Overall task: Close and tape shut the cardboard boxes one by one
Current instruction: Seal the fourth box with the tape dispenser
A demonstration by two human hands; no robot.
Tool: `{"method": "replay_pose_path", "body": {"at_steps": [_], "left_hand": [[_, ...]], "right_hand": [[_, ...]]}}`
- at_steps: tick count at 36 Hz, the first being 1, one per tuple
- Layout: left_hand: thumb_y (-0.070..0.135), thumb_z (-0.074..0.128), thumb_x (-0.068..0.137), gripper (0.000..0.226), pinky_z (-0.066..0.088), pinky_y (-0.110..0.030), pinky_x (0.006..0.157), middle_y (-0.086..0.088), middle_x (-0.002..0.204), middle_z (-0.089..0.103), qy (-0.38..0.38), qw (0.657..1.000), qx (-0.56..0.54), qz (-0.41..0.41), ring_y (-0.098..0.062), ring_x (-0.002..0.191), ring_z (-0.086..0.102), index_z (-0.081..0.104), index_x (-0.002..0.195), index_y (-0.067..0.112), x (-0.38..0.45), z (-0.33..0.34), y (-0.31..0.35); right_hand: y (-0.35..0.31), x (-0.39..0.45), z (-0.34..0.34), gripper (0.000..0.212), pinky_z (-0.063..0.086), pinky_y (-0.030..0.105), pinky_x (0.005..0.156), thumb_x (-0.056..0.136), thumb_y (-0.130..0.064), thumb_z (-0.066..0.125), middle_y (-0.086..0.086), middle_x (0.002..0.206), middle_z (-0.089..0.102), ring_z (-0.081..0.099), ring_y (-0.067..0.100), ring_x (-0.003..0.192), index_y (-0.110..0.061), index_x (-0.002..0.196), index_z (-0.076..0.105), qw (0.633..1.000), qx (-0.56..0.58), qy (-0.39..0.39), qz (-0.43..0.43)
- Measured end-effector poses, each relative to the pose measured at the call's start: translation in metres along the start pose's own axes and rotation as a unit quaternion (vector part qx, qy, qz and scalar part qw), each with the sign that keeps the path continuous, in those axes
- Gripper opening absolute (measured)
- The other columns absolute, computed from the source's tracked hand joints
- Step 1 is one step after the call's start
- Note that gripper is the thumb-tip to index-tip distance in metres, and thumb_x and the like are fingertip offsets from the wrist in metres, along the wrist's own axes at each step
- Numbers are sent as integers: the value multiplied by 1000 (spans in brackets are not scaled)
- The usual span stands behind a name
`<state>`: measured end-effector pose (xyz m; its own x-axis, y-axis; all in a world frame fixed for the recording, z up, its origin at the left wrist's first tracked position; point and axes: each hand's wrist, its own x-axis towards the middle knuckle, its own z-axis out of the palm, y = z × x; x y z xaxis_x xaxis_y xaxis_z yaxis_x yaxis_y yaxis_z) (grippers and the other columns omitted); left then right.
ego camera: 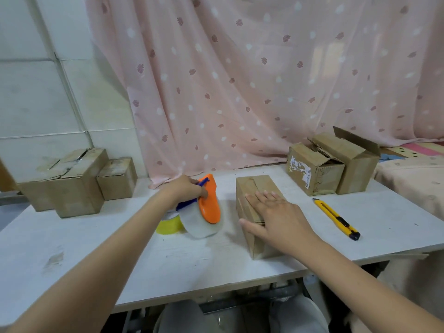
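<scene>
Box (258, 212) at tabletop (96, 248) centre, flaps held closed under the flat, open-fingered right hand (278, 217), apparently to steady the seam, while the left hand (186, 188) at 9 o'clock grips the dispenser (209, 200), presumably for taping.

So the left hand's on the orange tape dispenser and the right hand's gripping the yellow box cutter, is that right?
Not quite. The head view shows the right hand resting flat on the closed box; the yellow box cutter lies untouched beside it. The left hand does hold the orange tape dispenser.

White table (192, 265): boxes (260, 212), knife (336, 218).
</scene>
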<state>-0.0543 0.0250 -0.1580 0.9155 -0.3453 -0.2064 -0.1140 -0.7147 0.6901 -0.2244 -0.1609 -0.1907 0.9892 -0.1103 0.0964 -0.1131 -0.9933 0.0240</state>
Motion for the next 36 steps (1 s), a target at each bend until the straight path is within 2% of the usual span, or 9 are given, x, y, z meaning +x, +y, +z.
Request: {"method": "replay_pose_path", "body": {"at_steps": [5, 10, 15, 18, 20, 27, 32, 34, 36], "left_hand": [[27, 71, 72, 29, 47, -31, 62, -11, 78, 61, 29, 998, -59, -15, -25, 65, 56, 67, 86, 2, 10, 15, -9], [18, 54, 90, 23, 28, -28, 53, -4, 71, 45, 71, 987, 144, -14, -17, 60, 41, 43, 71, 12, 6, 16, -10], [4, 47, 89, 25, 27, -28, 53, -4, 73, 41, 87, 964, 249, 26, -22, 68, 42, 34, 70, 13, 9, 22, -6], [4, 46, 91, 16, 47, -37, 75, -13, 97, 57, 65, 960, 269, 34, -35, 95, 59, 40, 78, 11, 5, 30, 0], [5, 46, 92, 6, 47, -39, 90, -20, 117, 58, 60, 957, 280, 40, -36, 112, 59, 51, 96, 6, 2, 36, 3], [1, 44, 94, 19, 36, -29, 73, -16, 120, 57, 73, 939, 333, 48, -33, 108, 60, 52, 111, 5, 7, 54, 0], [0, 45, 92, 19, 35, -29, 77, -9, 92, 47, 131, 925, 347, 86, -32, 101, 54, 55, 107, 6, 16, 62, -5], [3, 46, 91, 32, 36, -30, 89, -12, 108, 53, 192, 924, 286, 165, -34, 111, 49, 61, 120, 8, 18, 66, -2], [2, 47, 92, 38, 41, -30, 93, -8, 118, 62, 171, 955, 79, 229, -29, 109, 55, 66, 121, 16, 11, 70, 7]], "right_hand": [[1, 0, 1, 103, 13, 28, 121, 70, -80, -7, -1, 167, 15, 11, 17, 154, -33, 160, 12, 1000, 8, 2, 1], [0, 0, 0, 109, 14, 28, 121, 63, -80, -12, -2, 167, 15, 11, 16, 154, -35, 160, 12, 1000, 13, 0, 3], [2, 2, 3, 106, 15, 28, 121, 66, -79, -10, -2, 167, 16, 13, 17, 154, -35, 159, 12, 1000, 11, 2, 3], [3, 3, 2, 105, 19, 29, 120, 66, -78, -11, -2, 166, 17, 13, 17, 154, -35, 159, 13, 1000, 15, 3, 7], [4, 2, 1, 105, 21, 29, 119, 66, -76, -11, -3, 167, 17, 13, 17, 154, -35, 159, 13, 1000, 15, 2, 11], [10, -1, 0, 89, 25, 30, 117, 79, -74, 3, -5, 166, 18, 13, 15, 153, -36, 159, 16, 1000, 21, 11, 14], [9, -2, -2, 98, 25, 30, 117, 69, -72, -4, -6, 166, 17, 12, 16, 154, -37, 159, 15, 999, 26, 2, 21], [9, -2, -2, 94, 25, 31, 118, 73, -71, -1, -5, 166, 17, 12, 16, 154, -37, 159, 15, 999, 26, 0, 22], [9, -3, -3, 91, 24, 31, 118, 76, -72, 1, -5, 167, 16, 12, 16, 154, -37, 159, 15, 999, 25, -2, 21]]}}
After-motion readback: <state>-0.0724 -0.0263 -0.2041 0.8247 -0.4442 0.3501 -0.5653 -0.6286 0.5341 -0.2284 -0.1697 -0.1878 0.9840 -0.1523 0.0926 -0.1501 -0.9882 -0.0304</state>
